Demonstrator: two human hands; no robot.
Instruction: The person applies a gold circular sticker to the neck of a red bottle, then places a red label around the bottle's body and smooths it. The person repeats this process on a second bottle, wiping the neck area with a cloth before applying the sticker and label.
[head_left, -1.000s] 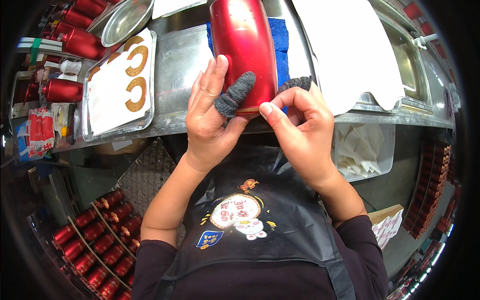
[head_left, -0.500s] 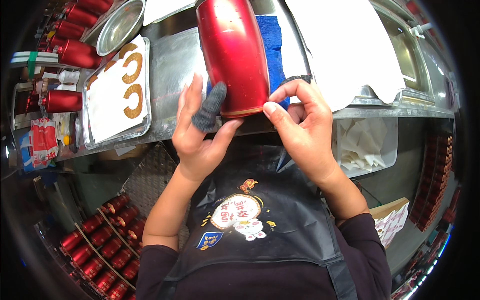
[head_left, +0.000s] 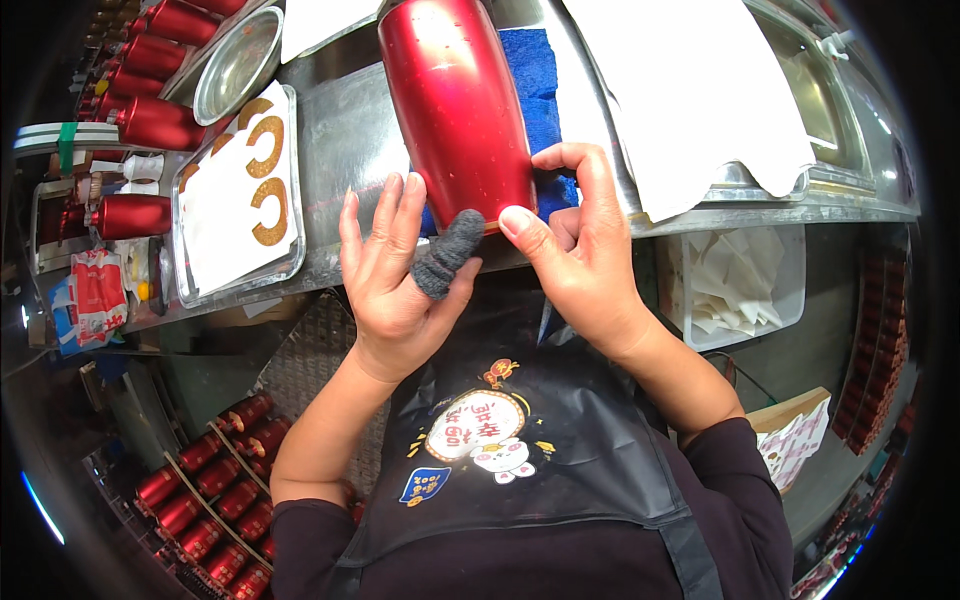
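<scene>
A large glossy red bottle lies on a blue cloth on the metal worktop, its base toward me and its far end cut off by the picture's edge. A thin gold-orange band runs along the base rim. My left hand is beside the base on the left, fingers stretched out; its index finger wears a dark grey knitted sleeve and touches the rim. My right hand has its thumb on the rim and its bent index finger against the bottle's right side.
Left on the worktop, a tray carries white sheets with gold-brown C-shaped pieces, next to a metal bowl. White sheeting covers the right side. A bin of paper scraps sits below. Racked red bottles stand lower left.
My left index finger has moved right and down, from the bottle's left side onto its base rim. My right thumb has shifted left along the rim. The view has shifted slightly.
</scene>
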